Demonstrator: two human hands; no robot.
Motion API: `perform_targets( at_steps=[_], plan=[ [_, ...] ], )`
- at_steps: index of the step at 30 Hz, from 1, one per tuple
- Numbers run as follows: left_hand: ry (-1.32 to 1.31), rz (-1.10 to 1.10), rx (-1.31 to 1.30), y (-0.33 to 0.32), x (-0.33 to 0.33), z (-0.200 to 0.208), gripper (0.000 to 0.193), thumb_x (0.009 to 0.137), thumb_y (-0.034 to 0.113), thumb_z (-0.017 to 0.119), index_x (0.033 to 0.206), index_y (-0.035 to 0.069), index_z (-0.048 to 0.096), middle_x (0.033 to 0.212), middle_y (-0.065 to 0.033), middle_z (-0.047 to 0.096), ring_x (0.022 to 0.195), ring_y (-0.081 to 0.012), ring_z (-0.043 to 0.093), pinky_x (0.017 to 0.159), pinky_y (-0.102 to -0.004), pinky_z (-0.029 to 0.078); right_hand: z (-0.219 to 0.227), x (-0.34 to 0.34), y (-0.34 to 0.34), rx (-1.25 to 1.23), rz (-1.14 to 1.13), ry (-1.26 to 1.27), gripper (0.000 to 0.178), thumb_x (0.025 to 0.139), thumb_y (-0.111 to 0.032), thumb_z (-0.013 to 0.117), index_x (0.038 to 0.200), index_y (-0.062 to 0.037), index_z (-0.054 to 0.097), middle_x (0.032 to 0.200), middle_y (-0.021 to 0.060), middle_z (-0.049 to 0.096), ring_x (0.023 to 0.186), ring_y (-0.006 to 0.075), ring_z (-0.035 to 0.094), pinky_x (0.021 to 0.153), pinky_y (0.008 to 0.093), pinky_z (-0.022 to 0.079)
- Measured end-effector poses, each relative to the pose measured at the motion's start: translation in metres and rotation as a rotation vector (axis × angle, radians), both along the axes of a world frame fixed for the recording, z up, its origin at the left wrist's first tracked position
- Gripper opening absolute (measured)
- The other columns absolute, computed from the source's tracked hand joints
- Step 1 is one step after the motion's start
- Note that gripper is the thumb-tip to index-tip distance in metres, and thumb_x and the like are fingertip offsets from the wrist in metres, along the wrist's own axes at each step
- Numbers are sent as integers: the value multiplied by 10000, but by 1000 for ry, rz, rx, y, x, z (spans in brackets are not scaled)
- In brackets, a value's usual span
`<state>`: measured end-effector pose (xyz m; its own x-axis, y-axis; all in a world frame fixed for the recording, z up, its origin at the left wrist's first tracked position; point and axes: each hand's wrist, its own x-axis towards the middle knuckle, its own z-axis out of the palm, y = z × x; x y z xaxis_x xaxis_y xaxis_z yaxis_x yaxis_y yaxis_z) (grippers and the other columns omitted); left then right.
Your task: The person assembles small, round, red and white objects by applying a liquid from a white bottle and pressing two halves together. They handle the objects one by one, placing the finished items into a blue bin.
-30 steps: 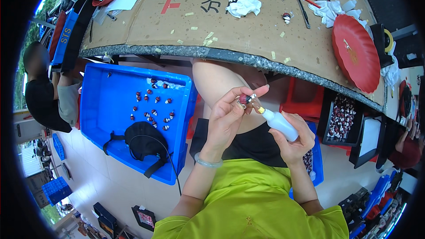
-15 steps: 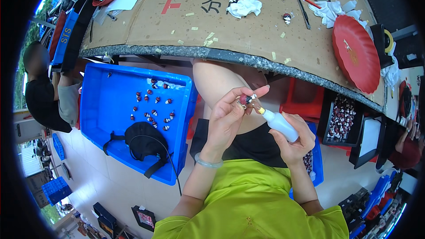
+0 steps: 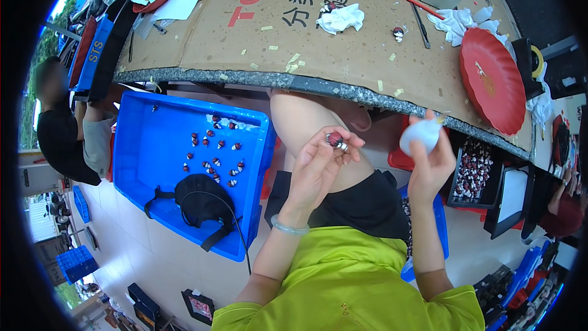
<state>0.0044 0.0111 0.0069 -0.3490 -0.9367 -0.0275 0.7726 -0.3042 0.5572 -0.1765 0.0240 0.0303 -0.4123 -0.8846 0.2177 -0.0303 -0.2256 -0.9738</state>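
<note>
Over my lap, my left hand (image 3: 313, 168) pinches a small dark-red and white figurine (image 3: 335, 139) between its fingertips. A pale ring, perhaps a bracelet, circles that wrist. Farther right, my right hand (image 3: 430, 175) grips a small white squeeze bottle (image 3: 420, 136), its yellowish tip pointing up and away toward the bench edge. Bottle and figurine are well apart. Left of me, a blue plastic bin (image 3: 138, 141) holds several similar figurines (image 3: 215, 162) and a black strapped pouch or cap (image 3: 203, 199).
Ahead runs a cardboard-covered bench (image 3: 245, 49) with a stone edge. On it lie a crumpled white cloth (image 3: 341, 19), a lone figurine (image 3: 398, 34) and a red scalloped plate (image 3: 490, 83). A black tray full of figurines (image 3: 473, 171) sits to the right. Another person (image 3: 58, 129) sits far left.
My right hand has drawn the bottle up and right, away from the figurine, and its tip now points away. The left hand still holds the figurine, turned a little.
</note>
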Motion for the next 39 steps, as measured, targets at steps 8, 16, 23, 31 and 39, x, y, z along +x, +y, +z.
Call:
perform_targets(
  at_steps=[8, 16, 23, 31, 39],
  plan=[
    [496, -147, 344, -6, -2, -6, 353, 955, 251, 456, 1148, -39, 509, 952, -89, 544, 767, -135, 465, 713, -243, 402, -27, -30, -112, -94, -71, 220, 323, 781, 42, 617, 1095, 64, 549, 994, 111, 627, 898, 151, 594, 788, 284, 485],
    [336, -139, 254, -16, -19, -13, 253, 931, 113, 476, 1151, -10, 447, 860, -42, 422, 694, -115, 390, 651, -233, 363, -34, -25, -142, -234, -302, 474, 369, 682, -97, 685, 1026, -20, 578, 861, 179, 615, 806, 370, 587, 736, 440, 468],
    [284, -323, 242, -16, -53, -1, 260, 829, -58, 565, 1038, 3, 422, 843, -65, 410, 679, -130, 377, 635, -246, 355, -40, -30, -124, -155, -388, 405, 319, 653, -64, 700, 914, 0, 529, 820, 189, 592, 780, 370, 578, 687, 441, 457],
    [246, -378, 155, -11, -64, 28, 219, 796, -70, 579, 958, 2, 450, 790, -71, 424, 620, -126, 395, 588, -236, 354, -41, -20, -131, -141, -365, 402, 300, 643, -74, 708, 846, 12, 504, 762, 173, 569, 761, 356, 570, 679, 433, 443],
    [295, -387, 84, 8, -61, 55, 200, 826, -87, 524, 975, 14, 435, 767, -46, 376, 601, -111, 389, 552, -237, 323, -42, -20, -131, -159, -401, 467, 298, 631, -80, 729, 846, 18, 547, 749, 195, 601, 731, 365, 616, 661, 431, 490]
  ],
)
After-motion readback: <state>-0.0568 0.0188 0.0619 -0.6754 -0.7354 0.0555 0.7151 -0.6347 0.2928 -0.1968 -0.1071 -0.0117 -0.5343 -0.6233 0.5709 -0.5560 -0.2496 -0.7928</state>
